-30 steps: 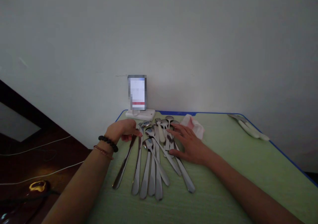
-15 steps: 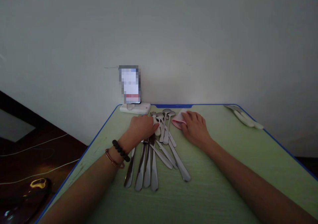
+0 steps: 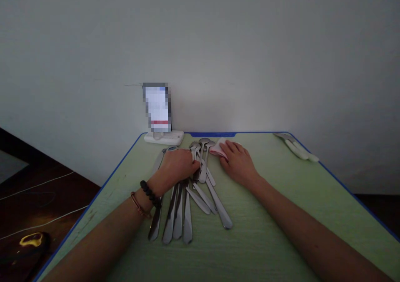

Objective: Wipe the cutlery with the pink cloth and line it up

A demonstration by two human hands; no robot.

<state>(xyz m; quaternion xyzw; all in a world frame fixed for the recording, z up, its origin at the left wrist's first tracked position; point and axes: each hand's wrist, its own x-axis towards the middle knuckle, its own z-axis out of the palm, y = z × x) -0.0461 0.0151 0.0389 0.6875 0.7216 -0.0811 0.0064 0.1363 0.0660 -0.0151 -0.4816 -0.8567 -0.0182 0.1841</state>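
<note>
My left hand (image 3: pixel 178 164) is closed low over a pile of metal cutlery. Its curled fingers are hidden, so whatever they grip cannot be made out. Fork heads (image 3: pixel 195 145) show just beyond its fingers, and several knives (image 3: pixel 186 223) fan out below it with handles toward me. To its right lie spoons (image 3: pixel 204 141) with their bowls pointing at the wall. A pink and white cloth (image 3: pixel 218 147) is bunched under the fingers of my right hand (image 3: pixel 238 160), which grips it against the table right beside the spoons.
A phone (image 3: pixel 158 107) with a blurred screen stands on a white base (image 3: pixel 164 137) at the back left. White-handled scissors (image 3: pixel 295 148) lie at the back right of the green, blue-edged table (image 3: pixel 275 215). A wall rises behind; cables (image 3: pixel 46 223) run across the floor at left.
My left hand has shifted slightly right over the pile, uncovering cutlery ends at its upper left. The fork heads sit closer to the spoons. The whole view has swung a little right.
</note>
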